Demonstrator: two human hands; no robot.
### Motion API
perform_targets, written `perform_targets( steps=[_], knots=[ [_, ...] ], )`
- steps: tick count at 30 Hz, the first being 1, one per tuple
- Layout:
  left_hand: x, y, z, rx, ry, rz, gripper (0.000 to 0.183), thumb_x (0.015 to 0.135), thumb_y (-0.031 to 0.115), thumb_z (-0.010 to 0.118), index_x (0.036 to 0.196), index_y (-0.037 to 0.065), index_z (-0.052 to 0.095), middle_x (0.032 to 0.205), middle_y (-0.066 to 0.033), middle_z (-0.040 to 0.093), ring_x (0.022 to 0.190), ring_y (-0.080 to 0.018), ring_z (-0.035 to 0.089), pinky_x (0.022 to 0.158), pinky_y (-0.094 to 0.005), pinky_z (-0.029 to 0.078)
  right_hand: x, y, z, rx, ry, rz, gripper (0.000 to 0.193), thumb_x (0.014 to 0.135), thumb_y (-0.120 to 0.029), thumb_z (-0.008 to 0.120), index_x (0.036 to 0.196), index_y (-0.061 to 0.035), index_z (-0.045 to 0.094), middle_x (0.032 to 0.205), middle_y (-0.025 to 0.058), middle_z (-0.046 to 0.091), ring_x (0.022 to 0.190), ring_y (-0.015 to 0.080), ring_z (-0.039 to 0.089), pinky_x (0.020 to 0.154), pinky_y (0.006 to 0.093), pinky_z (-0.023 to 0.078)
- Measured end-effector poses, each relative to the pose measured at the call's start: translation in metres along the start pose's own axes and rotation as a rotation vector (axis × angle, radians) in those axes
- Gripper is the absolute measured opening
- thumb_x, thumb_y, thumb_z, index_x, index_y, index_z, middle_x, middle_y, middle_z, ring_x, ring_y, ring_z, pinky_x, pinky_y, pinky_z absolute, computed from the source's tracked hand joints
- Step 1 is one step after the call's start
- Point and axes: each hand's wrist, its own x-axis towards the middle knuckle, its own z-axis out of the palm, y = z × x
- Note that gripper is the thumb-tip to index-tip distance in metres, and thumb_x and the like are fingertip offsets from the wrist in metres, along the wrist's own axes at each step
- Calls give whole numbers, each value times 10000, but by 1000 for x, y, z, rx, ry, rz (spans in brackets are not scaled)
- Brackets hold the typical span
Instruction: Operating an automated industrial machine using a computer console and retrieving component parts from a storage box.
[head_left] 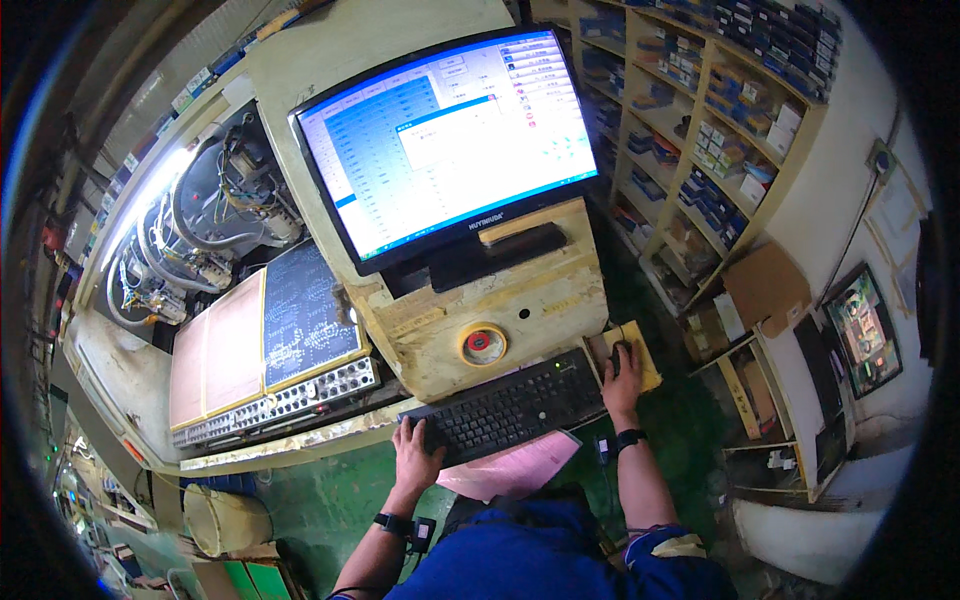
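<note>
A black keyboard (515,408) lies slanted on the ledge of a worn cream machine console. At its left end rests my left hand (418,462), fingers apart on the keys and holding nothing. My right hand (623,388) is wrapped over a dark computer mouse (621,352), which sits on a yellowish board (647,368) just past the keyboard's right end. Above the keyboard stands a lit monitor (450,150), showing a blue list with a small pale dialog window over it. A pink sheet (520,466) sticks out below the keyboard's near edge.
A red button with a yellow ring (483,344) is set in the console front. Machine heads with cables (215,215) hang over a drilled dark panel (305,315) at left. Shelves of boxes (715,150) stand at right. A pale bucket (225,520) is on the green floor.
</note>
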Motion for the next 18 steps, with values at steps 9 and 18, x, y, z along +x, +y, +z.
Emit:
perform_targets(
  steps=[9, 18],
  knots=[
    [2, -4, 4, 5, 34, 22, 804, 789, 239, 842, 1490, 32, 506, 1616, -302, 348, 1460, -522, 338, 1241, -555, 326, 0, -1, -1, -70, 17, -17, 459, 973, -132, 683, 1416, -53, 589, 1593, 306, 407, 1459, 501, 413, 1202, 545, 377],
    [-11, 1, -9, -128, 209, -29, 695, 828, 199, 817, 1438, 26, 534, 1526, -277, 452, 1397, -468, 426, 1185, -519, 384, 3, -2, 1, 7, -9, -42, 567, 968, -140, 696, 1489, -29, 501, 1586, 295, 422, 1463, 483, 416, 1204, 534, 379]
  ],
)
